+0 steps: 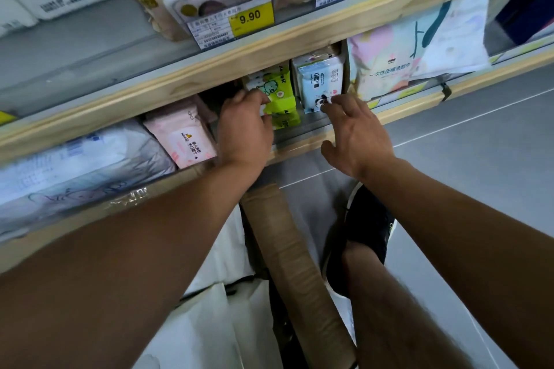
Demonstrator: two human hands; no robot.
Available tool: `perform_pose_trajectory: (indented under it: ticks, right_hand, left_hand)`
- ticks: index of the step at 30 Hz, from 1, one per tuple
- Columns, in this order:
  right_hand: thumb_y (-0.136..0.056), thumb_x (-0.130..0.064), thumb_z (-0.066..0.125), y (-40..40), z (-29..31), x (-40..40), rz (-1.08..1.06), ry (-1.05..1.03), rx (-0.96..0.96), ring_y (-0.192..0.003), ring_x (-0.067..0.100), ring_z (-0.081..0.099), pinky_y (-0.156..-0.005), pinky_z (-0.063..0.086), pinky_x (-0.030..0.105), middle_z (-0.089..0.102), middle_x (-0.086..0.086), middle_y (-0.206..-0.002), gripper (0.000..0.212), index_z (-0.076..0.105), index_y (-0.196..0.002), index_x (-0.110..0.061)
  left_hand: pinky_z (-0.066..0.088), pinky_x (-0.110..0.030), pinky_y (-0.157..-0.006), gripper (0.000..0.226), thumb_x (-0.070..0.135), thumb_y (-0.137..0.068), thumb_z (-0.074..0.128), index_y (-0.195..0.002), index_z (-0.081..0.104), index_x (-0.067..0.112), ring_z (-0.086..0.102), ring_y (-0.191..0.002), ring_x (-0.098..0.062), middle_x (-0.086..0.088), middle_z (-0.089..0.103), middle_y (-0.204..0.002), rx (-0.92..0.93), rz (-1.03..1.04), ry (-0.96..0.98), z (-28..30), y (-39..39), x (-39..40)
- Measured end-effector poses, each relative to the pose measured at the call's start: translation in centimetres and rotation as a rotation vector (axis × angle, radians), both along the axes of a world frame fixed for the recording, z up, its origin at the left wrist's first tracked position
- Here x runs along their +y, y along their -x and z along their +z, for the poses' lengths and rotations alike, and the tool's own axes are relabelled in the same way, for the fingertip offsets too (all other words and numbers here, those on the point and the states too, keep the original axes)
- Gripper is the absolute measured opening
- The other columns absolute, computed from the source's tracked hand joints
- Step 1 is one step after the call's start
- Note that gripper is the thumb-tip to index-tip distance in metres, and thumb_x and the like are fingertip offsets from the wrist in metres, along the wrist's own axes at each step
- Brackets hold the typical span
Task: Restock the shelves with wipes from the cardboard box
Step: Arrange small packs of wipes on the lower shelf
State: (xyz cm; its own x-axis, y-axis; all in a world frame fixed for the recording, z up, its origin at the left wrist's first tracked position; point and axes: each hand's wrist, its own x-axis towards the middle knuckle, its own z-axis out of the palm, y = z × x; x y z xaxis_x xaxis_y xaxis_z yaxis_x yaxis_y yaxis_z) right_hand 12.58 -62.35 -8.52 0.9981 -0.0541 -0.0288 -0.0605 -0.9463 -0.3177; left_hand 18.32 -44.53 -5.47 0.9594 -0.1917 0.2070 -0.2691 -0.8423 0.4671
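— Wooden shelving fills my view, price tags along the upper shelf edge [299, 36], grey floor off to the right. I'm reaching into the lower shelf [302, 143].

— Which step are you on?

— Seating stock, I judge. My left hand [244, 128] has its fingers curled round the green wipes pack [280, 99], pressing it in among the row. My right hand [356, 134] is spread loose, fingertips touching the blue wipes pack [317, 81] just beside it, gripping nothing.

— And the box?

— Below me; a flap of the cardboard box [287, 254] shows between my forearms, next to my black shoe [368, 224]. I can't see what's left inside.

— What does the next move call for?

— Probably squaring the green pack upright against the blue one, then reaching down for more.

— Anything in the way?

— The upper shelf hangs low over the slot, so headroom looks tight. A pink wipes pack [183, 134] leans close on the left, and a large pastel bag [419, 48] crowds the right.
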Motion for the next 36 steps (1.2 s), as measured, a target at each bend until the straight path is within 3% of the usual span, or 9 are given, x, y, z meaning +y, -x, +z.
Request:
perform_pose_trajectory:
  ticks: [10,14,20,28,33,36]
  right_hand:
    - [-0.078,-0.026,0.064,0.2,-1.2,0.4,0.024,0.021,0.042,-0.138,0.032,0.028,-0.112,0.028,0.038,0.037,0.012,-0.146,0.067,0.043,-0.140,-0.012]
    - [-0.078,-0.024,0.064,0.1,-1.1,0.3,0.006,-0.005,0.043,-0.139,0.031,0.027,-0.113,0.027,0.038,0.036,0.011,-0.147,0.069,0.040,-0.142,-0.012]
    - [-0.079,-0.026,0.063,0.9,0.1,0.7,0.015,0.007,0.077,-0.137,0.030,0.029,-0.113,0.029,0.039,0.038,0.010,-0.145,0.069,0.040,-0.142,-0.013]
    - [-0.081,-0.030,0.062,3.9,8.5,2.4,0.090,0.126,0.097,-0.136,0.029,0.031,-0.111,0.029,0.038,0.040,0.008,-0.143,0.066,0.040,-0.141,-0.015]
    - [-0.080,-0.028,0.064,7.1,15.6,5.5,0.153,0.170,0.051,-0.130,0.031,0.036,-0.108,0.033,0.039,0.043,0.009,-0.139,0.066,0.041,-0.140,-0.014]
    - [-0.080,-0.029,0.064,9.4,19.0,8.3,0.194,0.160,0.022,-0.130,0.032,0.037,-0.108,0.035,0.040,0.044,0.010,-0.137,0.066,0.041,-0.140,-0.013]
  left_hand:
    - [0.044,-0.037,-0.087,0.028,0.012,-0.085,0.059,-0.113,0.064,0.012,0.055,-0.107,-0.034,-0.013,0.062,-0.115,-0.015,0.016,-0.102,-1.8,-2.7,-0.8]
    - [0.037,-0.040,-0.101,0.045,0.017,-0.084,0.063,-0.128,0.056,0.018,0.048,-0.116,-0.035,-0.011,0.056,-0.128,-0.031,0.024,-0.153,-1.4,-3.0,-1.0]
    - [0.035,-0.040,-0.103,0.061,0.031,-0.083,0.063,-0.140,0.044,0.019,0.044,-0.122,-0.034,-0.007,0.050,-0.138,0.029,-0.085,-0.225,-1.3,-2.6,-0.2]
    - [0.033,-0.037,-0.105,0.061,0.037,-0.085,0.061,-0.140,0.044,0.014,0.041,-0.125,-0.033,-0.009,0.047,-0.141,0.095,-0.203,-0.224,5.2,2.7,2.1]
    - [0.037,-0.036,-0.102,0.063,0.043,-0.080,0.056,-0.136,0.049,0.014,0.049,-0.121,-0.033,-0.010,0.056,-0.133,0.109,-0.305,-0.188,11.5,7.3,5.9]
    - [0.034,-0.033,-0.102,0.057,0.035,-0.083,0.063,-0.135,0.049,0.015,0.047,-0.124,-0.030,-0.008,0.053,-0.137,0.085,-0.308,-0.150,15.2,10.2,9.6]
